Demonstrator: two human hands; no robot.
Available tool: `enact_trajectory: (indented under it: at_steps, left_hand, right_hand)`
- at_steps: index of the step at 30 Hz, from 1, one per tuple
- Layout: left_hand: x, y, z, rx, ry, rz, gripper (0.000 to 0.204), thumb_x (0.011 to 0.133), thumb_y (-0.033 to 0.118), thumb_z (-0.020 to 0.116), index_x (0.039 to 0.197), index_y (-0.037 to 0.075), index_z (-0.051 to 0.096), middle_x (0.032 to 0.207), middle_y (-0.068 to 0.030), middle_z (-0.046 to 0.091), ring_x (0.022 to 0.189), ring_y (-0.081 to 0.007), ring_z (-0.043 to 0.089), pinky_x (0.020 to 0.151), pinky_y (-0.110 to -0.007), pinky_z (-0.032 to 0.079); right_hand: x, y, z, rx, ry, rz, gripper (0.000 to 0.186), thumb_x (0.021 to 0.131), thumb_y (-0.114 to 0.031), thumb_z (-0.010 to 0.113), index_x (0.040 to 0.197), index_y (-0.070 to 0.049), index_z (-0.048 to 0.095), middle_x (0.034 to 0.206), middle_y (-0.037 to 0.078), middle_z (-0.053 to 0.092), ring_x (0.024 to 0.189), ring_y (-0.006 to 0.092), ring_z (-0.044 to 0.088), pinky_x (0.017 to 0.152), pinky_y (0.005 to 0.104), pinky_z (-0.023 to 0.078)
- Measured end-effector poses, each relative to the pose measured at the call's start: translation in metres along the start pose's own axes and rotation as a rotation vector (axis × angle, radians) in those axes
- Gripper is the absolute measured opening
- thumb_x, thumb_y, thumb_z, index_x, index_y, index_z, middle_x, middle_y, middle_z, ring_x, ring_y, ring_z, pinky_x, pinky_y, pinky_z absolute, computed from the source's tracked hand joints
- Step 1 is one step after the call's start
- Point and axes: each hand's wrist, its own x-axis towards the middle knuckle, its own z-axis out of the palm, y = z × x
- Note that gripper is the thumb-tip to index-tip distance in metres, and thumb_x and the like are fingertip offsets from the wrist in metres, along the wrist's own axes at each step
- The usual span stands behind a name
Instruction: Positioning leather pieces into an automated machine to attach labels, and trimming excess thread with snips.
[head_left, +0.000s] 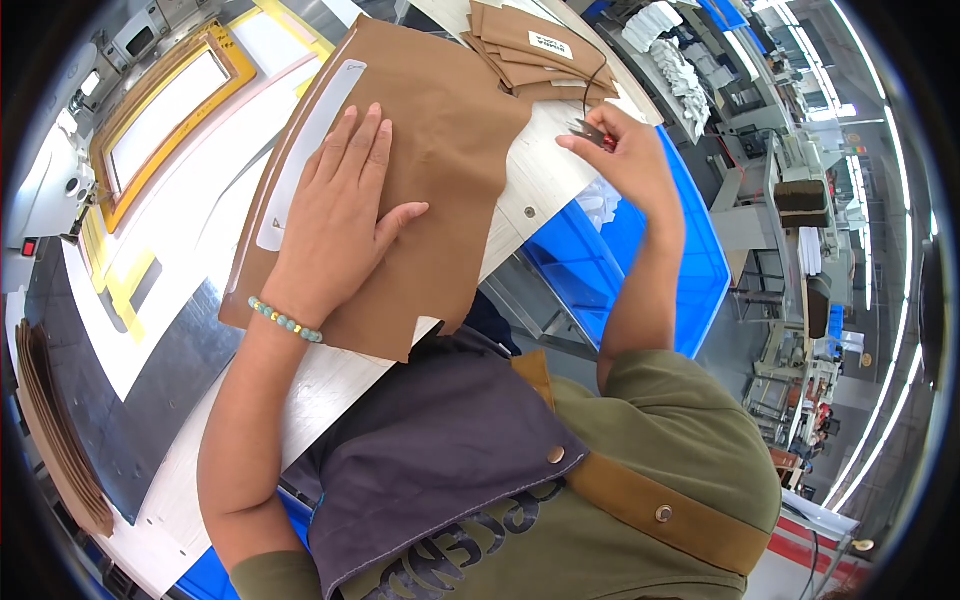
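Observation:
My left hand (pixel 335 210) lies flat on a large brown fabric panel (pixel 450 190), fingers stretched out and thumb apart, beside a long translucent white strip (pixel 330 100) near the panel's left edge. My right hand (pixel 635 170) is raised off the panel's right side, closed around small metal thread snips (pixel 590 132) with a red part showing. Just beyond the snips, at the top of the white worktable (pixel 555 160), lies a stack of brown pieces (pixel 505 30) with a white label and a thin dark cord.
A blue bin (pixel 680 290) with white scraps sits below the table's right edge. At left are a yellow frame (pixel 225 55), a sewing machine (pixel 50 180) and folded brown material (pixel 50 420). More workstations (pixel 800 200) line the right.

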Motion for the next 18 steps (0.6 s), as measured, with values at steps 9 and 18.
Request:
enact_trajectory:
  at_steps: [9, 18]
  left_hand:
    - [-0.001, 0.001, 0.0, 0.058, -0.062, -0.013, 0.08, 0.102, 0.043, 0.07, 0.165, 0.002, 0.043, 0.174, -0.0157, 0.038, 0.161, -0.0363, 0.034, 0.13, -0.048, 0.032]
    - [-0.001, 0.003, -0.001, 0.061, -0.04, 0.0, 0.073, 0.102, 0.045, 0.069, 0.163, 0.007, 0.049, 0.17, -0.0201, 0.043, 0.159, -0.0388, 0.037, 0.13, -0.049, 0.032]
  right_hand:
    - [-0.012, -0.064, 0.073, 0.265, -0.008, -0.412, 0.029, 0.101, -0.022, 0.077, 0.12, -0.003, 0.067, 0.092, 0.015, 0.072, 0.081, 0.0269, 0.069, 0.074, 0.0381, 0.054]
    - [-0.002, -0.082, 0.076, 0.073, -0.115, -0.412, 0.025, 0.099, -0.022, 0.073, 0.115, -0.004, 0.066, 0.1, 0.018, 0.074, 0.091, 0.0409, 0.07, 0.077, 0.0466, 0.056]
